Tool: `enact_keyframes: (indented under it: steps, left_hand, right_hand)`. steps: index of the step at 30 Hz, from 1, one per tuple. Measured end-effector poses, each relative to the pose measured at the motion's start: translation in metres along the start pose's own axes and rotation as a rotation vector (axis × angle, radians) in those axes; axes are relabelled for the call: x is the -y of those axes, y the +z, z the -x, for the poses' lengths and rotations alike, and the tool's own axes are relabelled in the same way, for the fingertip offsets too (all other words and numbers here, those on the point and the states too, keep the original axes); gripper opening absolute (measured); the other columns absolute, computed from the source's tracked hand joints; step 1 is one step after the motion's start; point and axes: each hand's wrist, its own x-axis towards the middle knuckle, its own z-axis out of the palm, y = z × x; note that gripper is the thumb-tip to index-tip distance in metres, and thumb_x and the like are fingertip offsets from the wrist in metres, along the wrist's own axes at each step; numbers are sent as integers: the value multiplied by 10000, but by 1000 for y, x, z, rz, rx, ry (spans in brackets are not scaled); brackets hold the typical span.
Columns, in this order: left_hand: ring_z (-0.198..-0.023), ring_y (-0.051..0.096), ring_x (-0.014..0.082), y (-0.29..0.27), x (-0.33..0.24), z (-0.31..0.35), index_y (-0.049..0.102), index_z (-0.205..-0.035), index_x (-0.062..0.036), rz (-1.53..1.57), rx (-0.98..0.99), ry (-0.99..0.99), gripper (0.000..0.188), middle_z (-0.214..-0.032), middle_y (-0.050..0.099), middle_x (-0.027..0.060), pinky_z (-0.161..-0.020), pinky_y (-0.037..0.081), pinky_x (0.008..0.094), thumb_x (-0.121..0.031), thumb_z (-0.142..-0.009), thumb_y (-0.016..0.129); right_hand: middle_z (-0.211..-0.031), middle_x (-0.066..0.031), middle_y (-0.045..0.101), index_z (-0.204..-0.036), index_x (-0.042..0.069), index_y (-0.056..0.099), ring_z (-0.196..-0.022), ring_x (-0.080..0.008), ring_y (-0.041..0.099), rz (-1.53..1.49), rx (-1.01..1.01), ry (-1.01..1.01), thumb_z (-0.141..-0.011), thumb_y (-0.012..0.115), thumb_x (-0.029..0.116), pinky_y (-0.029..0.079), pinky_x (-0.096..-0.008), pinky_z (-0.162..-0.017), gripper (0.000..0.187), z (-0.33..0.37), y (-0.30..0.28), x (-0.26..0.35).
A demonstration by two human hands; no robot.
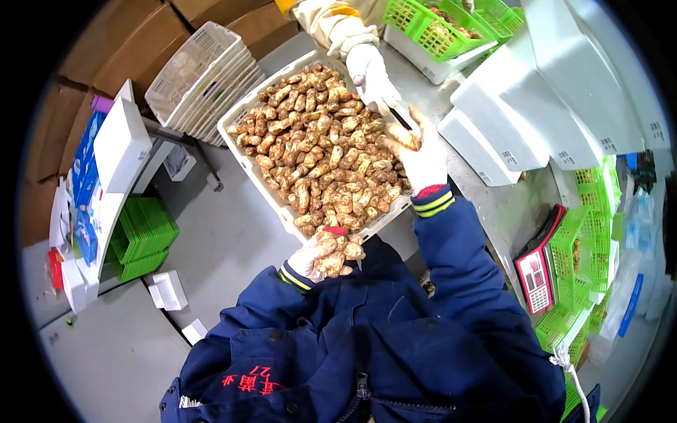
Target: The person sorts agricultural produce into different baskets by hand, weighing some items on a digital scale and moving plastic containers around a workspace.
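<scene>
A large white tray [234, 146] is heaped with brown and cream mushrooms [317, 148]. At the tray's near edge, my left hand [305, 264], in a white glove, is closed around a cluster of mushrooms [337, 252]. My right hand [427, 156], gloved in white with soiled fingertips, is held over the tray's right side. Its fingers are spread, and I see no mushroom gripped in them. Across from me, another person's white-gloved hand [371, 79] reaches over the tray's far right corner, close to my right fingertips.
White crates [194, 81] are stacked at the far left. White foam boxes [493, 106] stand on the metal table [469, 194] at right, near a red scale [537, 271] and green baskets [572, 243]. Another green basket [423, 32] sits at the back. Green crates [144, 233] stand lower left.
</scene>
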Motion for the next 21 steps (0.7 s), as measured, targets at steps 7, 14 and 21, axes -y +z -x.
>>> enact_keyframes:
  steps: [7,14,21]
  left_hand:
    - [-1168,557,365,11,-2,-15,437,-1351,-75,98,-77,134,480,-1326,516,176,-836,555,497,-295,-945,571]
    - [-1054,633,339,23,3,-48,504,-1291,-74,187,-200,185,432,-1210,615,156,-783,555,549,-360,-968,519]
    - [-1052,598,442,19,-9,-39,516,-1264,-28,297,66,257,615,-1236,566,246,-701,581,511,-547,-937,468]
  right_hand:
    - [-1041,-130,679,-1375,139,451,-930,-243,668,344,-46,-174,-724,820,192,512,-331,-820,750,-65,19,5]
    - [-1276,-169,560,-1468,93,325,-994,-174,625,-98,168,-155,-764,698,-46,514,-273,-834,808,-83,-2,2]
    - [-1048,-108,673,-1337,5,503,-852,-113,634,0,317,49,-847,604,-28,522,-236,-753,502,-40,-57,5]
